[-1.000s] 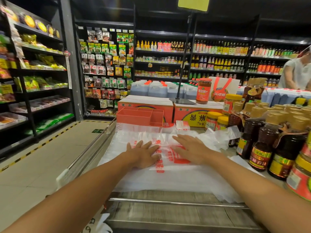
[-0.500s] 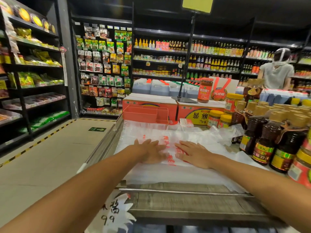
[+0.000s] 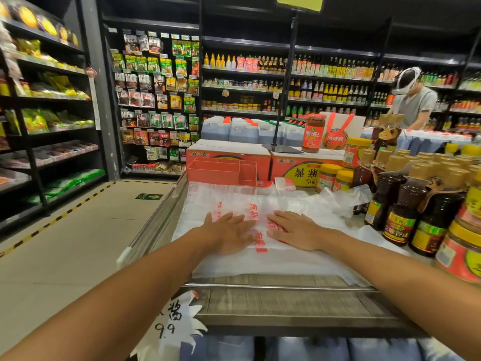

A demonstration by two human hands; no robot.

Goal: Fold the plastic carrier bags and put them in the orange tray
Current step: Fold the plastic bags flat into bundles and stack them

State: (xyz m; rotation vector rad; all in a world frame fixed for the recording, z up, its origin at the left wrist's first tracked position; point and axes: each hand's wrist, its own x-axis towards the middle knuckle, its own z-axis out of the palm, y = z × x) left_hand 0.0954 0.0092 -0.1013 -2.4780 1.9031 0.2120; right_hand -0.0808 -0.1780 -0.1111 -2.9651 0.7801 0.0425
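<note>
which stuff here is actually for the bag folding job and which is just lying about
For the job:
plastic carrier bags, pressed flat under the left hand and right hand
orange tray behind them

Just lying about:
dark sauce bottles
yellow-lidded jars
orange cartons
handwritten price tag

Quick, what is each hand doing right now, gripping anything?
Left hand: open, fingers flat, pressing on the plastic bag.
Right hand: open, fingers flat, pressing on the same bag. Neither grips anything.
</note>
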